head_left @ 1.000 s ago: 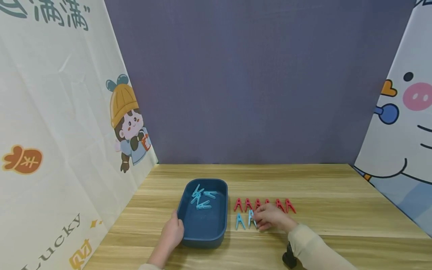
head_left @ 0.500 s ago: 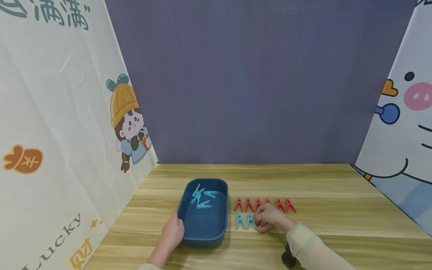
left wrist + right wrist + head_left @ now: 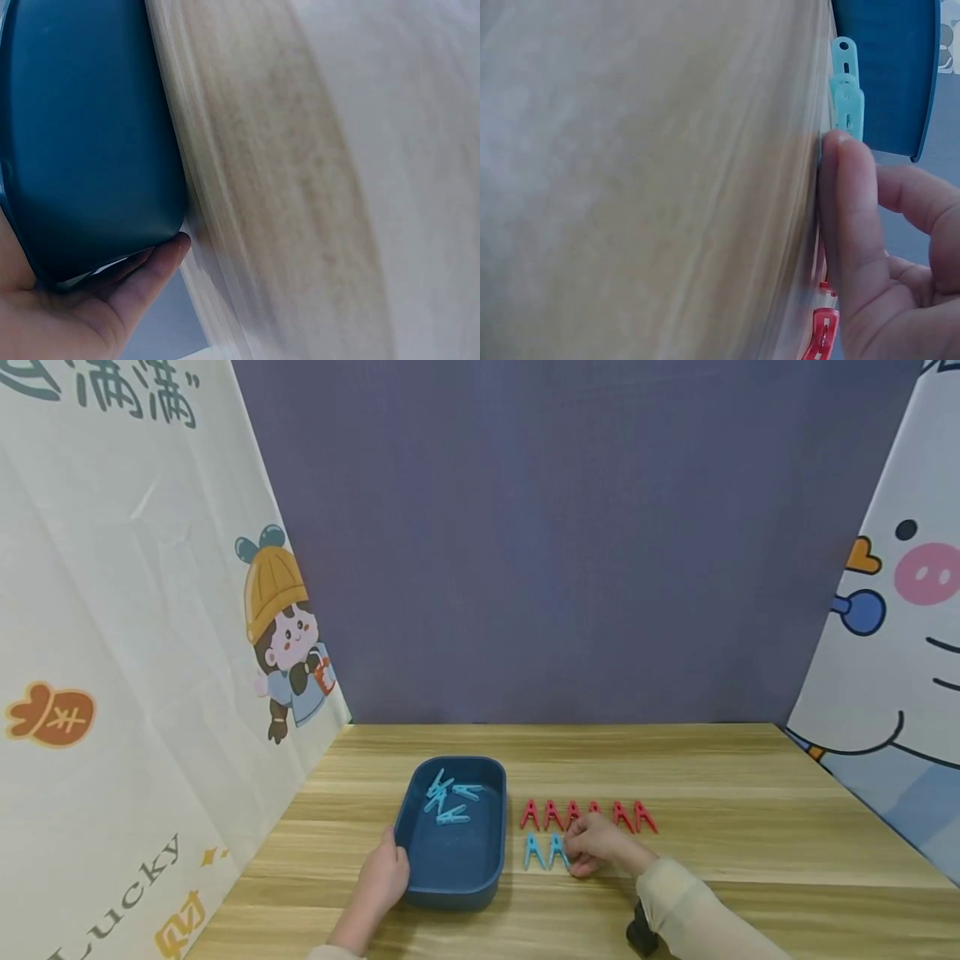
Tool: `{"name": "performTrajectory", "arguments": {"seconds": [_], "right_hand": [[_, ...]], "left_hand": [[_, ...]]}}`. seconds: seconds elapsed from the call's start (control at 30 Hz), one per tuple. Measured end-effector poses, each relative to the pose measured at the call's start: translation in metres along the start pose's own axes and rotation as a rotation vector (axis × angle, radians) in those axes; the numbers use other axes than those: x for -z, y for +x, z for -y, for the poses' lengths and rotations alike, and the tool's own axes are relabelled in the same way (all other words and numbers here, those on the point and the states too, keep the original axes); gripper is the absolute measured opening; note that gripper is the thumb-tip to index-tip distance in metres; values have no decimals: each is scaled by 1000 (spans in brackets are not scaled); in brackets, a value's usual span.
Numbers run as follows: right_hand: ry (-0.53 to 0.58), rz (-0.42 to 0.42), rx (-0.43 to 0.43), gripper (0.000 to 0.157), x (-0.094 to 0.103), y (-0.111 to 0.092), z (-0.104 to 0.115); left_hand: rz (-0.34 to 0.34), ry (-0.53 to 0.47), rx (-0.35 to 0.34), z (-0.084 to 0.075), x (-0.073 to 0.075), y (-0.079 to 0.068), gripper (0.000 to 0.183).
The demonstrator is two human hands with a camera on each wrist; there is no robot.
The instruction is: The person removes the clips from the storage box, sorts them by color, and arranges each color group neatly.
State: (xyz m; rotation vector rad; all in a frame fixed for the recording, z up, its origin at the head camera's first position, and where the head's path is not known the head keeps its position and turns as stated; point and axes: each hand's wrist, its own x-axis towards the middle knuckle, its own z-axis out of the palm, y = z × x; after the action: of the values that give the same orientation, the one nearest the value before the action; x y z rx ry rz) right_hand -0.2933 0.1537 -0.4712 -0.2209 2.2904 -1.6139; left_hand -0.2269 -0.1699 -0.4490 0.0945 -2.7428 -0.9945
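On the left of the head view, my left hand (image 3: 384,872) grips the long side of a dark blue plastic bin (image 3: 450,891). Several light blue clothespins (image 3: 452,816) lie inside it. To the bin's right, two more blue clothespins stand side by side with their legs spread: a left one (image 3: 534,852) and a right one (image 3: 557,850). The thumb and fingertips of my right hand (image 3: 603,845) pinch the right one, seen as a blue clothespin (image 3: 848,105) in the right wrist view. Its right leg is partly hidden by the fingers.
A row of red clothespins (image 3: 530,815) stands just behind the blue pair, partly covered by my right hand. All of it is on a wood-grain table (image 3: 720,793). A purple-grey panel (image 3: 562,543) rises at the back. A black object (image 3: 642,933) shows under the right sleeve.
The right blue clothespin has turned from a narrow, upright look to a spread A shape in line with its neighbour. The left hand and bin have not moved.
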Motion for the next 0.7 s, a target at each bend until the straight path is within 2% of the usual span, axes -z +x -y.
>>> {"name": "performTrajectory", "arguments": {"seconds": [0.37,0.57,0.7], "right_hand": [[-38,8,36,13,6,2,9],[5,17,16,20,9,4,20],[32,41,53,26,10,6,28]], "left_hand": [[4,-13,12,1,-1,0,46],[9,-26,12,3,-2,2,47],[1,-24,13,3,-2,1,46]]}}
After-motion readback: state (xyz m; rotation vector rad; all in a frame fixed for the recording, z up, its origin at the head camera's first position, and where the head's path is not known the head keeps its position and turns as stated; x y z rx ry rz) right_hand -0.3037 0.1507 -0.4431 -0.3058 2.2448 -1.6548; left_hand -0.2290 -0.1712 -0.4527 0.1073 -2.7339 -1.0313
